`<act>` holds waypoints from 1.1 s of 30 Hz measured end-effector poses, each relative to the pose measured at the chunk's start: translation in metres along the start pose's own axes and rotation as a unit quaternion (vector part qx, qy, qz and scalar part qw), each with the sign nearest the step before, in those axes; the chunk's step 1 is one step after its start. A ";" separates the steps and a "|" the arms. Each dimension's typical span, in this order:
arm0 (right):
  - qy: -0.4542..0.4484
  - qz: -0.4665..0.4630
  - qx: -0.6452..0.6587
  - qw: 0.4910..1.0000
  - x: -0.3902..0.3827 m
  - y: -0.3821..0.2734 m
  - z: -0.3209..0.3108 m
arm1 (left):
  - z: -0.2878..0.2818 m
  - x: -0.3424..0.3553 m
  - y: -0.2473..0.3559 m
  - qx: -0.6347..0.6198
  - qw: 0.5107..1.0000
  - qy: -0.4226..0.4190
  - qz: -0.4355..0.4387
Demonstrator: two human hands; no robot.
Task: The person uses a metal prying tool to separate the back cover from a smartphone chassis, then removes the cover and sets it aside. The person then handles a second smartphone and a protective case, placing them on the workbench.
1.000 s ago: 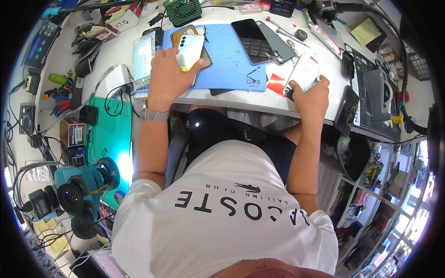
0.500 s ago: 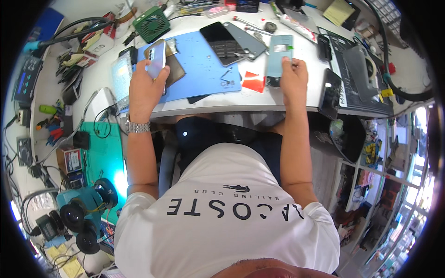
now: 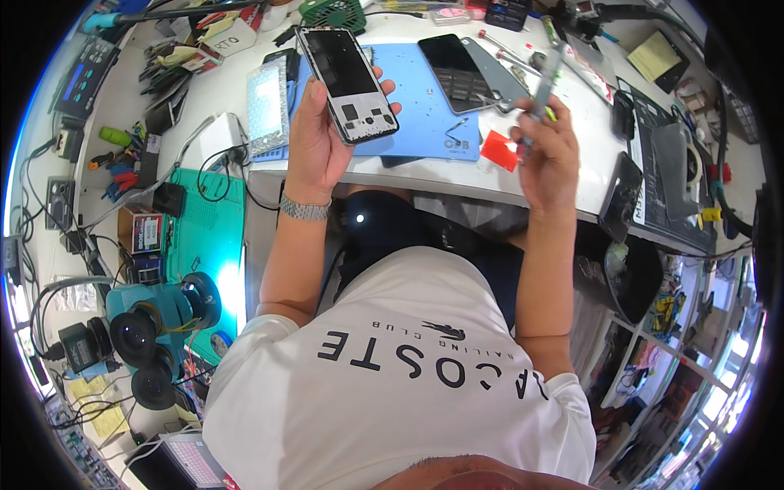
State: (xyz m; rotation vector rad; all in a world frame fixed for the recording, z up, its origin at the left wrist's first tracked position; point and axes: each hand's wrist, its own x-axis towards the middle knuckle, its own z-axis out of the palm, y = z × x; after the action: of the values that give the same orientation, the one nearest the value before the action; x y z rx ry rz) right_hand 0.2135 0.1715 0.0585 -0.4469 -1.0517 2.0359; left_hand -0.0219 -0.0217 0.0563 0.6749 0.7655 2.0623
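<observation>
My left hand (image 3: 320, 155) grips a phone body (image 3: 349, 86) by its sides, above the blue mat (image 3: 400, 147). The body's open face is turned up, showing a large dark recess and a pale lower section with small black patches. In my right hand (image 3: 549, 155) is a thin grey phone panel (image 3: 542, 91), held almost edge-on, with a bit of green on its side. It is slightly blurred. The two pieces are well apart. A red sheet (image 3: 500, 151) lies on the table just left of my right hand.
A black phone (image 3: 456, 73) and a grey phone-shaped panel (image 3: 500, 72) lie overlapped at the mat's right. Bubble wrap (image 3: 268, 106) sits left of the mat. Another dark phone (image 3: 622, 196) rests at the table's right edge. A teal microscope (image 3: 155, 327) stands at lower left.
The phone body has turned from its back to its open face and come up in my left hand. My right hand has lifted the panel off the table and tipped it edge-on. The view has shifted.
</observation>
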 end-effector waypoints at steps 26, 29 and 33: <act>-0.053 -0.101 -0.282 0.953 -0.027 0.020 0.071 | 0.023 -0.024 -0.034 0.041 0.998 -0.025 -0.039; -0.054 -0.093 -0.270 0.957 -0.021 0.027 0.065 | 0.035 -0.026 -0.025 0.011 0.995 0.032 -0.096; -0.041 -0.036 -0.219 0.974 -0.018 0.034 0.063 | 0.041 -0.026 -0.030 0.146 0.981 0.087 -0.096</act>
State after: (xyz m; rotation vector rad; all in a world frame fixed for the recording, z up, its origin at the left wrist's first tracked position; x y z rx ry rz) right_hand 0.1705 0.1124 0.0678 -0.5421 -1.5533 1.7658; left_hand 0.0352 -0.0176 0.0580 0.5588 1.2025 1.8665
